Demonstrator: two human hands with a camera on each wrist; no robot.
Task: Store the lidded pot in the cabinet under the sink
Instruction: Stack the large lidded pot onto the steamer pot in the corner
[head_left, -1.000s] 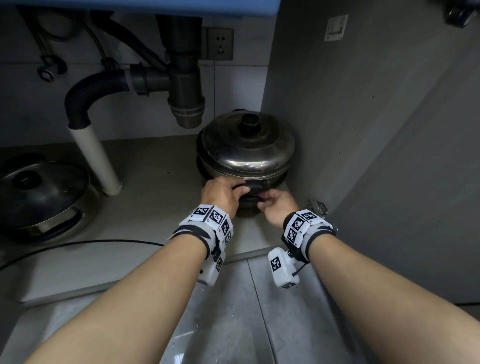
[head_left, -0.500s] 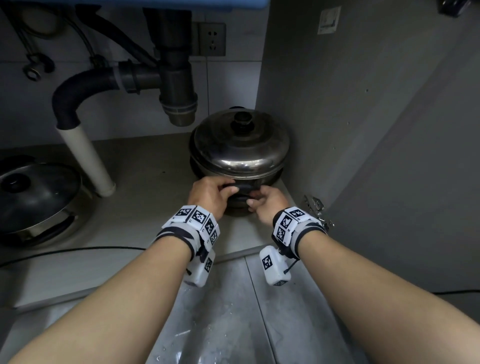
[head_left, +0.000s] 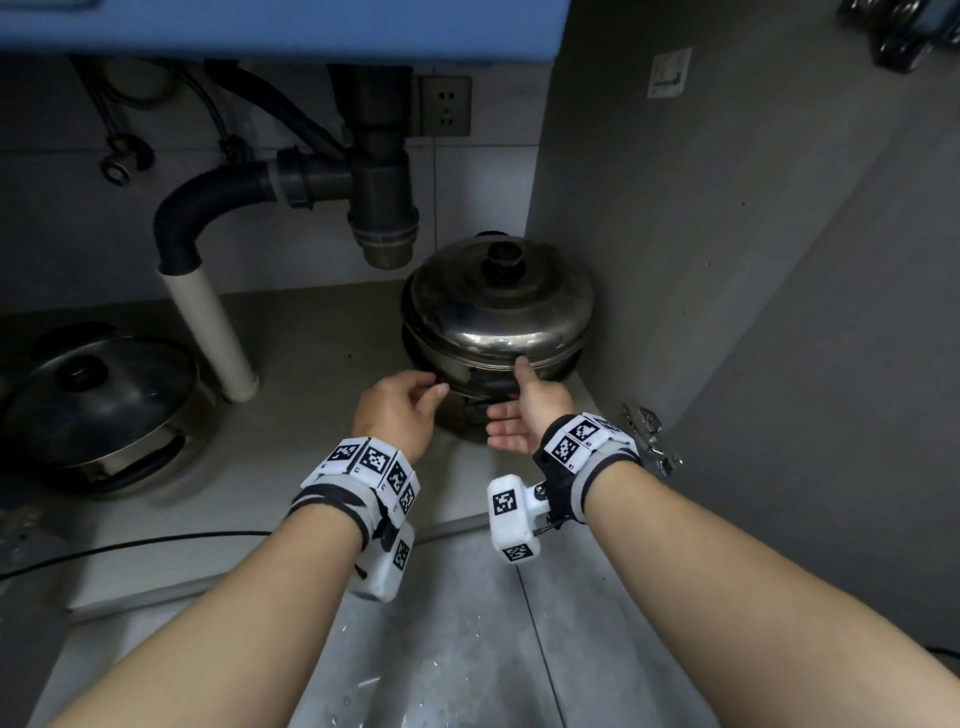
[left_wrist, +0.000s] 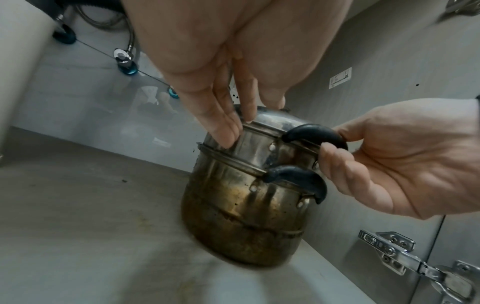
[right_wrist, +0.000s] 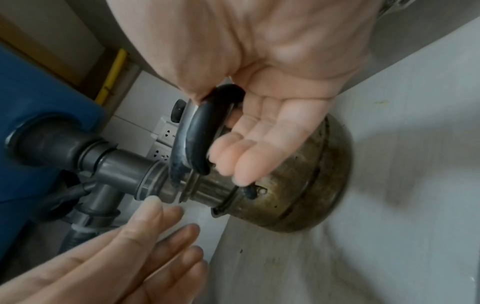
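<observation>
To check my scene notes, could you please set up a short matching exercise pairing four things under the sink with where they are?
Things:
1. lidded pot
2. second pot
3. wall socket
4. hinge

Places:
A. on the back wall, up by the drain pipe
B. far left of the cabinet floor
C. right rear corner, on the floor
D. right side wall, near the front edge

Pairs: 1-C, 2-B, 3-A, 4-D

Tarnished silver-and-brown pot (left_wrist: 241, 216) with black handles (left_wrist: 314, 133); blue sink (head_left: 280, 26); black-and-white checkered wristbands (head_left: 371, 462).
</observation>
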